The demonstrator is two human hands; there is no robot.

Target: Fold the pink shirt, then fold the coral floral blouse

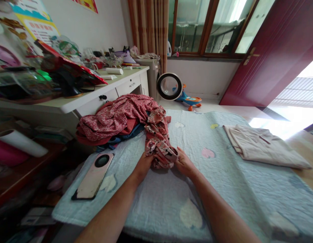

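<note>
A bunched reddish patterned garment (160, 135) lies over the middle of the light blue quilt (169, 195), its near end gathered between my two hands. My left hand (144, 166) grips its left side, the fingers partly hidden under the cloth. On the other side, my right hand (183, 162) holds the garment's right edge, with the fingertips showing beside it. The far end of the garment touches a heap of clothes, topped by a red speckled cloth (116, 116) with darker red and blue cloth beneath.
A phone (94, 179) lies on the quilt to the left. Folded beige clothing (266, 146) rests at the right. A cluttered white desk (116, 82) runs along the left wall. Behind stand a washing machine with its round door (169, 86) open, a blue ride-on toy (188, 99) and a red door (257, 57).
</note>
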